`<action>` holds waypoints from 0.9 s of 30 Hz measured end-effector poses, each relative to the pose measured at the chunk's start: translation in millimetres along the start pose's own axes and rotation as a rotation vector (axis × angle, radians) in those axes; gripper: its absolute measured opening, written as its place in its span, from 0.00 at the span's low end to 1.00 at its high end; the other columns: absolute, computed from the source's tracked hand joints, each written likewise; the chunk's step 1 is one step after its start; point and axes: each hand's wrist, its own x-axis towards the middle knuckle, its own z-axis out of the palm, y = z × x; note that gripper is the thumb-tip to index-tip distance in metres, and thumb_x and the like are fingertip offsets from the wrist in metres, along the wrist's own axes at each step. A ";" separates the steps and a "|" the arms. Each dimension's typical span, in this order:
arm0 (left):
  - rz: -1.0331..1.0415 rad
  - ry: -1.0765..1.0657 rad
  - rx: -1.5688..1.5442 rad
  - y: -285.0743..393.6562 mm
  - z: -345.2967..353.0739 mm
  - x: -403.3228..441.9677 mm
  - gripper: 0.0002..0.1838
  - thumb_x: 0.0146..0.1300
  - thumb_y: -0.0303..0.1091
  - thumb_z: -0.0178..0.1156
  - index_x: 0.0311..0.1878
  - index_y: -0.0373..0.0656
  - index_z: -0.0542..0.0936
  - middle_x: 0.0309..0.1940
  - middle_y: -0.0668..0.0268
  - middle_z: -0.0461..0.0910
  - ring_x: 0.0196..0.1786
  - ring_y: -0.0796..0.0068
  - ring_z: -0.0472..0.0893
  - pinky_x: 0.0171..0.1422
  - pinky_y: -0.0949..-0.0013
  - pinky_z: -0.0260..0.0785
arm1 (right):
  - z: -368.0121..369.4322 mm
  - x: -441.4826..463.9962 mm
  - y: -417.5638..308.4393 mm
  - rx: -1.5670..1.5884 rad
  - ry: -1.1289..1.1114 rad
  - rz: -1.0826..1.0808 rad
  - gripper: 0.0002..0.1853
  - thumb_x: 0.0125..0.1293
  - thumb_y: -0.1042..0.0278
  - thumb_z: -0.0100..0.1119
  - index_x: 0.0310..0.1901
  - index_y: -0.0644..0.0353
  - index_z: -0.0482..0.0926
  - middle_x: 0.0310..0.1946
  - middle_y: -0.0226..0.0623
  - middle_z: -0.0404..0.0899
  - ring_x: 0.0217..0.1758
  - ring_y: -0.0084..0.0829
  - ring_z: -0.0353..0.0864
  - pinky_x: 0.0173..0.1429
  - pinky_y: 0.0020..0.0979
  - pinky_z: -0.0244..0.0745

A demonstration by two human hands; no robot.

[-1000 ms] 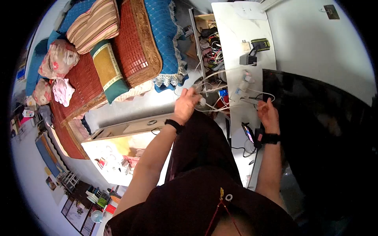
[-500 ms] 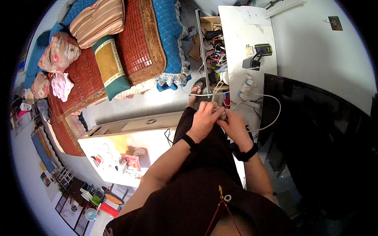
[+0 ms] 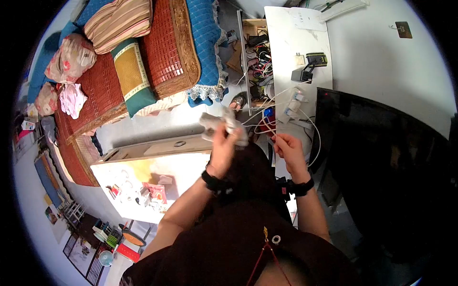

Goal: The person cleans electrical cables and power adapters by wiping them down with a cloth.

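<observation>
My left hand (image 3: pixel 222 151) is closed on a whitish cloth (image 3: pixel 212 123), blurred by motion, held out over my knee. To the right, my right hand (image 3: pixel 289 148) pinches a white cable (image 3: pixel 268 125) between thumb and fingers. The cable loops up past the open drawer (image 3: pixel 244 62), which is full of tangled cords (image 3: pixel 260 64). Beside the drawer, a white power strip (image 3: pixel 293 106) with plugs in it lies on the white cabinet top (image 3: pixel 291 43).
A large black television (image 3: pixel 381 176) stands at the right. On the cabinet are a dark adapter (image 3: pixel 301 75) and a black-and-green device (image 3: pixel 316 59). At left is a low table (image 3: pixel 138 176) with small items; a sofa (image 3: pixel 162 62) with cushions lies beyond.
Both hands were together at the cable. Now my left hand has moved left with the cloth spread out, while my right hand stays near the cabinet edge holding the cable.
</observation>
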 end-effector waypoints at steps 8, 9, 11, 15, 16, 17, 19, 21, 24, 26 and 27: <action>-0.357 -0.255 -0.352 -31.7 64.2 -20.5 0.13 0.63 0.32 0.54 0.48 0.39 0.68 0.43 0.67 0.71 0.47 0.78 0.70 0.53 0.75 0.61 | 0.1 3.4 35.3 -0.595 0.156 -0.380 0.07 0.59 0.72 0.50 0.30 0.67 0.74 0.18 0.43 0.73 0.19 0.36 0.71 0.26 0.33 0.65; -0.287 -0.176 -0.302 -47.0 66.5 -17.7 0.12 0.61 0.30 0.55 0.46 0.38 0.69 0.42 0.67 0.71 0.44 0.79 0.70 0.49 0.76 0.63 | 5.6 -1.6 26.7 -0.679 0.186 -0.353 0.07 0.59 0.72 0.51 0.30 0.67 0.74 0.20 0.47 0.73 0.21 0.40 0.72 0.28 0.35 0.66; -0.243 -0.122 -0.242 -64.4 70.3 -4.8 0.11 0.60 0.30 0.55 0.45 0.38 0.69 0.40 0.67 0.72 0.42 0.79 0.71 0.46 0.76 0.64 | 14.4 -9.1 17.1 -0.762 0.220 -0.325 0.06 0.58 0.72 0.51 0.29 0.67 0.74 0.21 0.51 0.72 0.22 0.45 0.74 0.29 0.37 0.67; -0.297 -0.015 -0.226 -59.1 89.6 31.6 0.11 0.57 0.26 0.55 0.43 0.34 0.71 0.33 0.65 0.74 0.33 0.77 0.74 0.37 0.73 0.67 | 14.7 -14.7 12.6 -0.716 0.332 -0.489 0.07 0.59 0.70 0.53 0.32 0.66 0.76 0.22 0.49 0.74 0.26 0.45 0.77 0.29 0.36 0.67; -0.387 -0.014 -0.352 -57.6 93.8 40.6 0.10 0.56 0.24 0.54 0.42 0.33 0.71 0.32 0.64 0.74 0.31 0.76 0.74 0.36 0.70 0.67 | 12.6 -14.8 11.4 -0.702 0.359 -0.515 0.08 0.59 0.69 0.53 0.33 0.66 0.76 0.23 0.49 0.75 0.26 0.45 0.77 0.30 0.36 0.68; -0.365 -0.124 -0.321 -56.1 93.0 48.3 0.12 0.58 0.25 0.53 0.45 0.31 0.72 0.34 0.62 0.77 0.34 0.72 0.77 0.37 0.72 0.70 | 10.2 -16.9 9.4 -0.704 0.362 -0.516 0.08 0.59 0.69 0.53 0.33 0.66 0.76 0.23 0.49 0.75 0.26 0.45 0.77 0.30 0.36 0.68; -0.350 -0.133 -0.350 -74.6 87.0 80.8 0.12 0.59 0.25 0.52 0.45 0.31 0.72 0.35 0.61 0.77 0.34 0.71 0.78 0.37 0.70 0.72 | 6.2 -23.0 5.9 -0.708 0.298 -0.575 0.08 0.60 0.71 0.55 0.35 0.68 0.77 0.17 0.37 0.73 0.21 0.20 0.70 0.27 0.25 0.65; -0.359 -0.050 -0.326 -85.5 95.2 107.1 0.11 0.59 0.23 0.48 0.45 0.31 0.73 0.35 0.59 0.78 0.34 0.67 0.79 0.36 0.67 0.74 | 4.3 -27.8 9.3 -0.663 0.326 -0.531 0.08 0.59 0.70 0.55 0.35 0.67 0.78 0.20 0.42 0.75 0.22 0.28 0.74 0.28 0.29 0.66; -0.417 -0.109 -0.180 -81.4 96.0 120.6 0.09 0.56 0.24 0.58 0.40 0.32 0.75 0.30 0.62 0.76 0.32 0.71 0.76 0.37 0.69 0.68 | 1.2 -30.4 3.8 -0.617 0.346 -0.460 0.08 0.59 0.71 0.55 0.35 0.66 0.78 0.21 0.44 0.76 0.21 0.27 0.75 0.27 0.28 0.67; -0.410 -0.101 -0.178 -90.6 86.9 136.5 0.08 0.57 0.25 0.58 0.38 0.32 0.75 0.30 0.62 0.76 0.31 0.71 0.76 0.37 0.68 0.68 | -0.3 -35.9 -1.4 -0.601 0.314 -0.473 0.07 0.59 0.72 0.55 0.35 0.66 0.78 0.18 0.38 0.75 0.20 0.20 0.71 0.26 0.24 0.65; -0.440 -0.094 -0.238 -70.6 87.2 127.5 0.08 0.58 0.27 0.56 0.39 0.33 0.75 0.30 0.62 0.76 0.31 0.71 0.76 0.36 0.68 0.68 | -3.0 -35.2 1.1 -0.601 0.319 -0.472 0.07 0.59 0.72 0.55 0.35 0.66 0.78 0.18 0.38 0.75 0.20 0.20 0.71 0.26 0.24 0.65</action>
